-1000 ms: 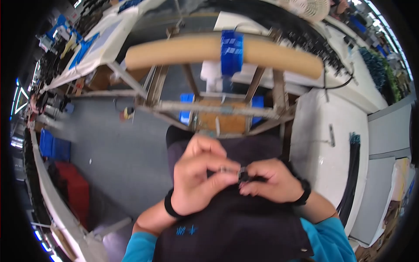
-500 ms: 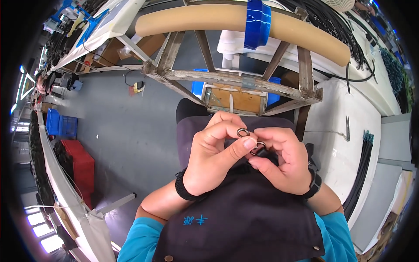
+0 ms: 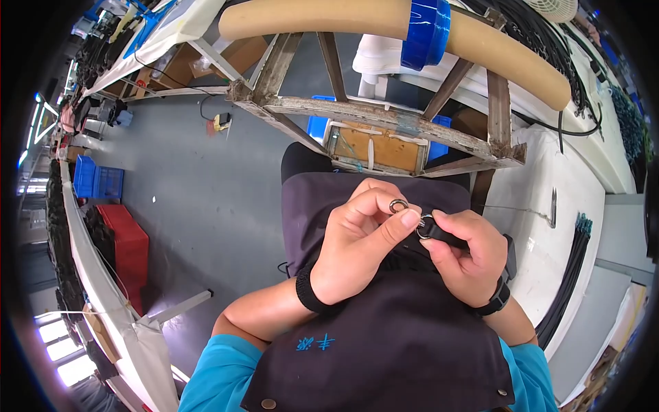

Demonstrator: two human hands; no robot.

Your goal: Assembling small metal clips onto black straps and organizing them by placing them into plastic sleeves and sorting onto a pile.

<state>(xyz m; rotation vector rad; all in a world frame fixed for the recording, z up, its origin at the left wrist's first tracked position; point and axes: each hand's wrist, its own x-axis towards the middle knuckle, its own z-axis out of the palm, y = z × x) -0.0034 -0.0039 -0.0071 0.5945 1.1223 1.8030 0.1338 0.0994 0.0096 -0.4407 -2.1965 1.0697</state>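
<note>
In front of my lap, my left hand (image 3: 360, 240) pinches a small metal hook (image 3: 398, 201) between thumb and forefinger. Its round end sticks up above the thumb tip. My right hand (image 3: 475, 257) grips the end of a black strap (image 3: 445, 235) between thumb and fingers. A metal ring (image 3: 421, 235) sits at that strap end, right beside the left fingertips. Whether the hook passes through the ring is too small to tell. The rest of the strap is hidden by the right hand and the dark apron (image 3: 384, 336).
Ahead stands a worn metal frame (image 3: 384, 115) carrying a tan tube (image 3: 322, 19) with a blue band (image 3: 425, 34). At right, a bundle of black cords (image 3: 568, 278) lies on a white-covered table (image 3: 528, 178). A red box (image 3: 127, 240) and blue crate (image 3: 99, 180) stand at left.
Both hands have shifted slightly right in the view. My right hand has turned and drawn away from the left, so the black strap end and its ring show more plainly.
</note>
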